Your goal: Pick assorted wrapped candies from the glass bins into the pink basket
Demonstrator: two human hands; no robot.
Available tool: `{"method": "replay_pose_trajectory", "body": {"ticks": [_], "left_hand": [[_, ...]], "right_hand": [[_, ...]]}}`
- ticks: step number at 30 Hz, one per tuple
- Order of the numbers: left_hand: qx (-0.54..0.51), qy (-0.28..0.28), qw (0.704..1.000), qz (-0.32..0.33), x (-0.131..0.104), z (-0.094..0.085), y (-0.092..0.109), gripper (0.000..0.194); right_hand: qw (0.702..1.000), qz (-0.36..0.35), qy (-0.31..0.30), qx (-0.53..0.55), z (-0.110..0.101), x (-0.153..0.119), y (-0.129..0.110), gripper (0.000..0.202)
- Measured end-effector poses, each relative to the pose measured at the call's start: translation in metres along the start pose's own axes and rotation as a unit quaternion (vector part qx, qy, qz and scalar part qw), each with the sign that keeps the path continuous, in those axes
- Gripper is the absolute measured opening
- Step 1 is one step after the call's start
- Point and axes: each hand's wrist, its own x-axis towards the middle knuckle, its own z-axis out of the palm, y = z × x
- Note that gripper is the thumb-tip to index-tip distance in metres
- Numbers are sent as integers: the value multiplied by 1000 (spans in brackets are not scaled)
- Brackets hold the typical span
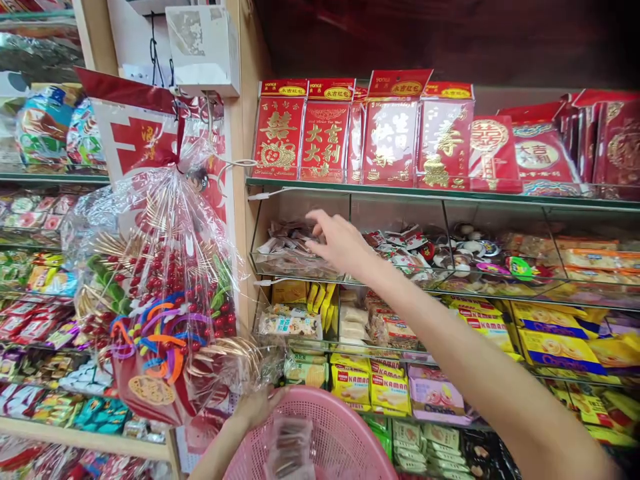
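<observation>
In the head view, the right hand [340, 247] reaches in from the right, its forearm crossing in front of the shelves. Its fingers are parted and loosely bent, with a gap between the upper one and those below, and their tips are at the small packets [287, 241] in the leftmost glass bin [300, 268]. Whether they touch a packet I cannot tell.

The left hand [254, 408] is lower down, closed on the upper left rim of the pink basket [357, 433]; its fingertips are partly hidden. The basket stands at the bottom edge, below the bin, and a clear pack [291, 443] of dark pieces lies inside it, blurred.

Just right of the bin's packets lie wrapped sweets [407, 243], mostly red and white. Red envelopes [327, 137] with gold print stand in a row on the glass shelf [400, 192] above. Yellow packs [370, 385] sit on a lower shelf, near the basket. On the left, a clear bag [165, 267] of red berries and coloured loops hangs beside the wooden post [245, 233], below a white box [203, 50].
</observation>
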Motion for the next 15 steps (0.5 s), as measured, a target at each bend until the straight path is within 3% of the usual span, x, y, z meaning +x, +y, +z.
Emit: {"method": "replay_pose_trajectory", "body": {"ticks": [3, 6, 10, 15], "left_hand": [[0, -12, 1000, 12, -1, -1, -1, 67], [3, -6, 1000, 16, -1, -1, -1, 68], [13, 16, 1000, 23, -2, -1, -1, 68], [21, 17, 999, 21, -3, -1, -1, 67]], "right_hand": [[982, 19, -58, -181, 8, 34, 16, 55], [952, 31, -137, -270, 24, 46, 25, 50], [929, 74, -200, -303, 37, 48, 25, 50], [929, 101, -225, -277, 45, 52, 26, 55]]}}
